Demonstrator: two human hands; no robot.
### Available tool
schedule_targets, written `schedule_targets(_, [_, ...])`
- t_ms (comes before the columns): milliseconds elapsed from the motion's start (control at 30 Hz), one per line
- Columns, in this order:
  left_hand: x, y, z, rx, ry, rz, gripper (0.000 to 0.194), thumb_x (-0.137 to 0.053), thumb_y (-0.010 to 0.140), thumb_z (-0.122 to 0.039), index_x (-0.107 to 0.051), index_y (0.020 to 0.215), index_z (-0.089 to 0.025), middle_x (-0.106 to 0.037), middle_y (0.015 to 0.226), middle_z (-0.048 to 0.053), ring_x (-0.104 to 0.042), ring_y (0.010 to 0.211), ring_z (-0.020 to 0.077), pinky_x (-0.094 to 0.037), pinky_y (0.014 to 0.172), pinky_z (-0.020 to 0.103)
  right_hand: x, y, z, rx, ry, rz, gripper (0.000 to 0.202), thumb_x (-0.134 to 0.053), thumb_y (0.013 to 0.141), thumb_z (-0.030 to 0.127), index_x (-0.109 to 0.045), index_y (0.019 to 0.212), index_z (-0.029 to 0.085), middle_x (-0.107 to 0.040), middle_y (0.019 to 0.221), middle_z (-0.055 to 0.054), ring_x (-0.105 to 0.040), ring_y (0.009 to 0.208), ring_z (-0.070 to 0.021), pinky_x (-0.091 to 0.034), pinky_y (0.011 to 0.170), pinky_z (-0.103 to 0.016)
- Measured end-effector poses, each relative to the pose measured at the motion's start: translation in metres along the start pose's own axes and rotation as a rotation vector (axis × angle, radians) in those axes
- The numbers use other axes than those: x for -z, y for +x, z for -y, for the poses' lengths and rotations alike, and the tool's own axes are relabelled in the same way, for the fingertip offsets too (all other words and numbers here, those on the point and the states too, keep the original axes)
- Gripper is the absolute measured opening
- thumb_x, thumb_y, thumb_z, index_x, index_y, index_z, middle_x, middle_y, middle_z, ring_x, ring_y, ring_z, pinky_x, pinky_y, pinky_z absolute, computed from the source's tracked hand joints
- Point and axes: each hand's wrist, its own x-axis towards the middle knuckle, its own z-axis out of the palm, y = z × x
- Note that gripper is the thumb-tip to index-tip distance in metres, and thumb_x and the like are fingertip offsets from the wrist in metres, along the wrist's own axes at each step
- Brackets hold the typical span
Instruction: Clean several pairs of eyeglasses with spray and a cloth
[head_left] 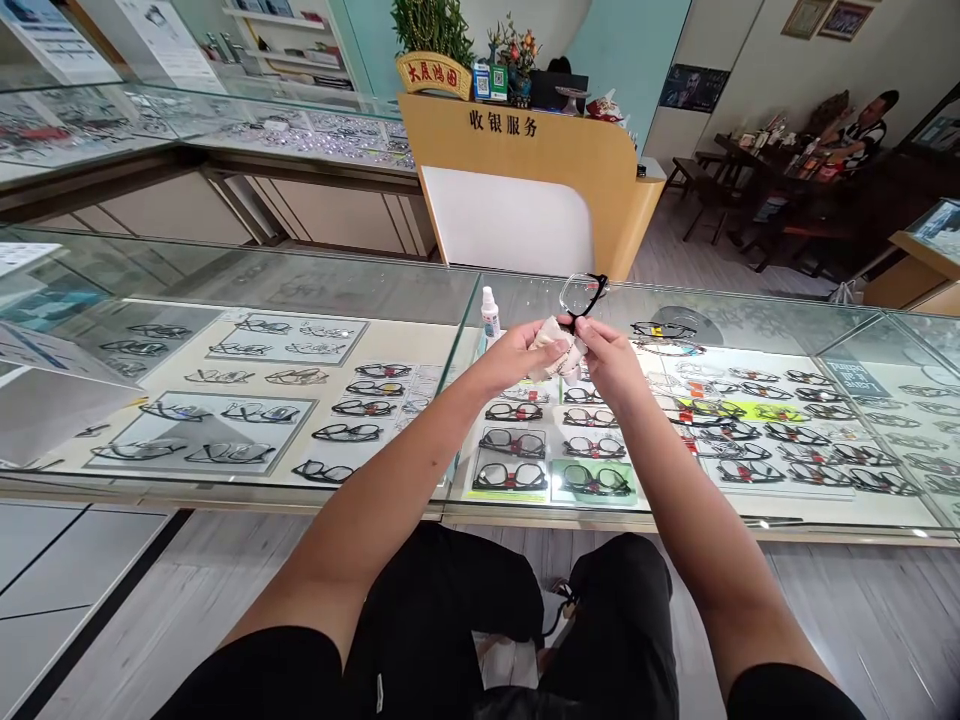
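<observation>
Above the glass counter, my left hand (517, 352) has its fingers closed on a crumpled white cloth (557, 350). My right hand (606, 358) pinches a pair of black-framed glasses (586, 295), whose upper part stands up above my fingers. The cloth lies against the lower part of the glasses between both hands, and it hides that part. Just left of the hands, a small white bottle (490, 312) stands upright on the counter.
The glass display counter (405, 290) spans the view, with many eyeglasses inside. More glasses (664, 330) lie at the right of my hands. A folded white card (60, 400) stands at left. Beyond is a wooden cashier desk (525, 150); a person (862, 132) sits at the far right.
</observation>
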Motion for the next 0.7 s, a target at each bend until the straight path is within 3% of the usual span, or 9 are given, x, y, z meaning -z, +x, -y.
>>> schedule_targets(100, [-0.002,0.000,0.003,-0.012,-0.009,-0.006,0.089,-0.099,0.071,-0.059,-0.069,0.143,-0.018,-0.074,0.092,0.001,-0.061,0.074,0.0129,-0.045,0.068,0.025,-0.002,-0.001,-0.002,-0.017,0.072,-0.008,0.046,-0.093,0.075,0.068,-0.087,0.093,0.026,-0.073,0.098,-0.003,-0.062,0.094,-0.0208,-0.053,0.090,-0.037])
schedule_targets(367, [-0.010,0.007,0.012,-0.113,-0.012,-0.129,0.063,-0.085,0.085,-0.069,-0.080,0.119,-0.017,-0.074,0.087,0.003,-0.063,0.079,0.0160,-0.048,0.074,0.026,-0.003,-0.002,0.000,0.106,-0.007,0.033,0.038,-0.090,0.081,0.066,-0.086,0.083,0.028,-0.069,0.104,-0.004,-0.061,0.109,-0.0230,-0.051,0.106,-0.041])
schedule_targets(500, [-0.007,0.006,0.012,-0.068,-0.032,-0.084,0.056,-0.081,0.091,-0.065,-0.080,0.121,-0.018,-0.074,0.087,0.003,-0.064,0.078,0.0165,-0.048,0.074,0.027,-0.001,-0.002,0.003,0.077,-0.033,-0.002,0.042,-0.087,0.081,0.069,-0.088,0.091,0.028,-0.065,0.104,-0.005,-0.061,0.104,-0.0235,-0.054,0.096,-0.040])
schedule_targets(600, [-0.006,0.005,0.012,-0.057,-0.033,-0.027,0.054,-0.090,0.084,-0.056,-0.079,0.119,-0.016,-0.071,0.084,0.001,-0.059,0.073,0.0141,-0.044,0.070,0.026,0.002,0.000,0.003,0.039,-0.042,-0.022,0.048,-0.087,0.079,0.073,-0.088,0.094,0.027,-0.065,0.106,-0.006,-0.060,0.097,-0.0225,-0.054,0.085,-0.038])
schedule_targets(700, [-0.009,0.005,0.012,-0.080,-0.041,-0.028,0.059,-0.098,0.075,-0.049,-0.077,0.118,-0.016,-0.072,0.087,0.001,-0.058,0.075,0.0131,-0.042,0.070,0.025,0.002,0.000,0.001,0.057,-0.049,-0.021,0.048,-0.087,0.078,0.073,-0.087,0.093,0.027,-0.064,0.102,-0.005,-0.059,0.097,-0.0222,-0.053,0.088,-0.038])
